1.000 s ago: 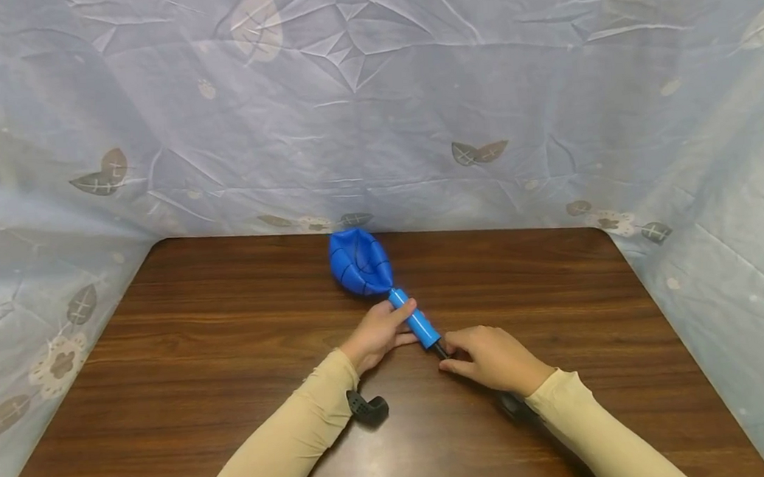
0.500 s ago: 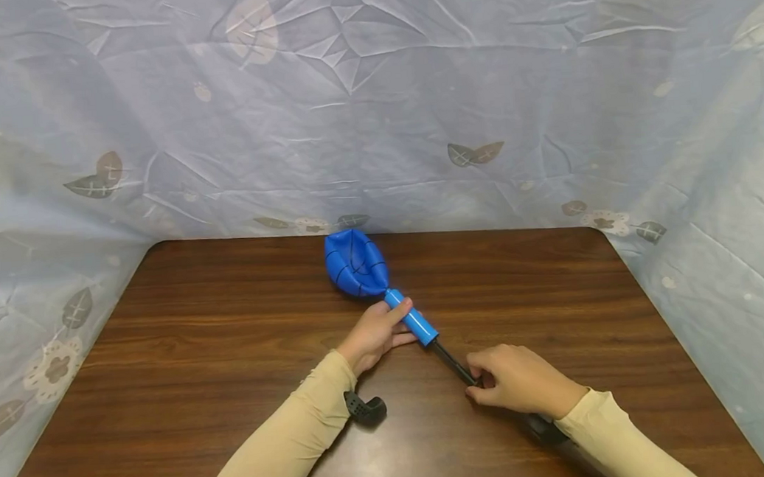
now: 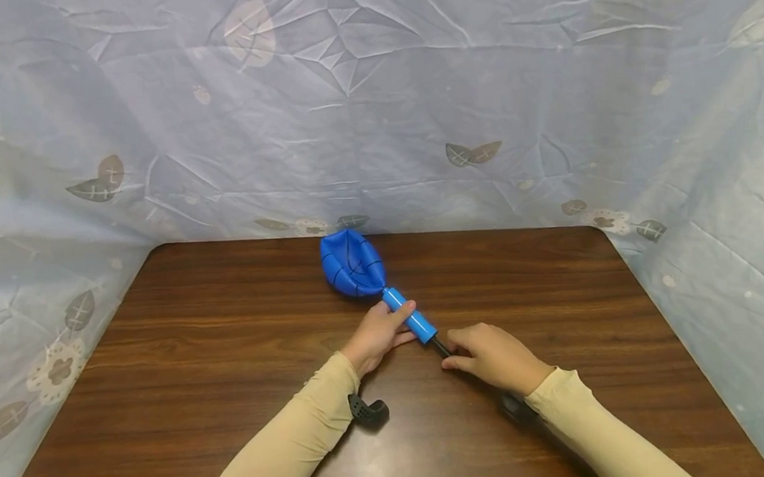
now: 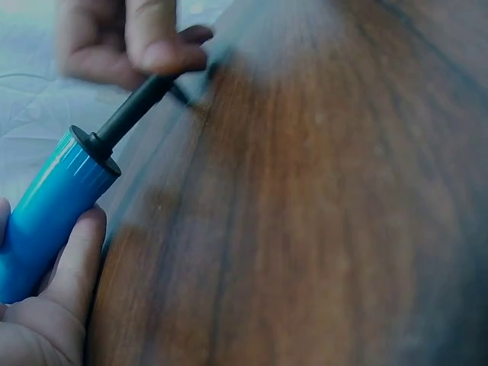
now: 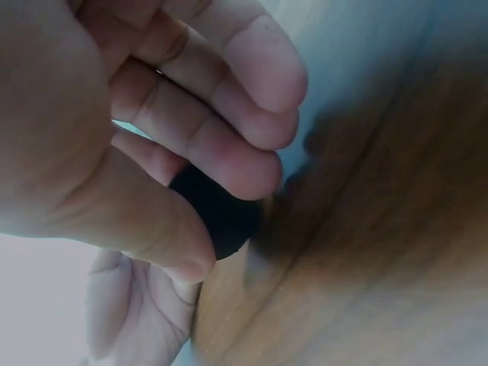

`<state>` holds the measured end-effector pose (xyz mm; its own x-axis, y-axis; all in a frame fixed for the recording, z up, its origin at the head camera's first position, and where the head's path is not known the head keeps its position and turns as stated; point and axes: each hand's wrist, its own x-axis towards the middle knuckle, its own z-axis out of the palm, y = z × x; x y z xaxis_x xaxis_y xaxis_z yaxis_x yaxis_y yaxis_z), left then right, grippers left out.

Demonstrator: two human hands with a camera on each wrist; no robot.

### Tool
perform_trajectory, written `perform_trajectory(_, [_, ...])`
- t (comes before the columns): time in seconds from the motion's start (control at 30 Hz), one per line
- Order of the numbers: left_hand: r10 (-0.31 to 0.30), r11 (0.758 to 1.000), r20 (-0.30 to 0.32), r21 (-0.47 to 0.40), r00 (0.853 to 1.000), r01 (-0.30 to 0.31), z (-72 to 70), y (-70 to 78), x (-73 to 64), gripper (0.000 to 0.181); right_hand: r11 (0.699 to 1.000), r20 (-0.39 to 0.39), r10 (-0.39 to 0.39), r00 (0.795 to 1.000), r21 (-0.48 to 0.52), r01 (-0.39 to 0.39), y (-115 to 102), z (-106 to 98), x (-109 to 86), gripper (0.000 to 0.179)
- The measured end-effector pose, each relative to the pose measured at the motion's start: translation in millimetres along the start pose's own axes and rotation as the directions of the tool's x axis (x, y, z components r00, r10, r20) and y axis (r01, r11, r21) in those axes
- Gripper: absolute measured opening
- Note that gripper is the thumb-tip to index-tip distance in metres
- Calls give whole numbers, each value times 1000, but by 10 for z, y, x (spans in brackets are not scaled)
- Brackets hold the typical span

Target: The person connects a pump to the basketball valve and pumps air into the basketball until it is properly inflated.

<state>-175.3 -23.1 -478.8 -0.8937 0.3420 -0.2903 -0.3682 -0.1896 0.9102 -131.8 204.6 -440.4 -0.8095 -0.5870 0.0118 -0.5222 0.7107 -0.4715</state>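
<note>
Evidently the light-blue pump (image 3: 423, 327) is gripped by the left hand (image 3: 377, 335), and the black handle (image 5: 217, 210) at its near end is pinched by the right hand (image 3: 497, 356). At the pump's far end, the dented blue ball (image 3: 352, 269) is met by its tip; how deep cannot be told. Should the rod (image 3: 440, 347) be pushed aslant, the pump might be worked loose from the ball. Counted: one pump, one rod, one handle, one ball, two hands, one table (image 3: 230, 352) beneath the pump.

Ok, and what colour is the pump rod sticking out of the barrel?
The pump rod is black, and it shows best in the left wrist view.
</note>
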Motion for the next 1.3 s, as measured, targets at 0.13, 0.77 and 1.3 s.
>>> perform_trajectory(0.13, [9, 1000, 4, 10, 1000, -9, 0, -17, -1, 52, 1000, -13, -23, 1000, 19, 23, -1, 35, 129, 27])
perform_trajectory(0.77, [53, 992, -66, -110, 996, -60, 48, -22, -20, 41, 996, -78, -33, 996, -81, 27, -48, 86, 113, 27])
perform_trajectory(1.3, [49, 989, -90, -134, 995, -61, 52, -2, -29, 43, 1000, -16, 31, 999, 3, -31, -16, 28, -285, 20])
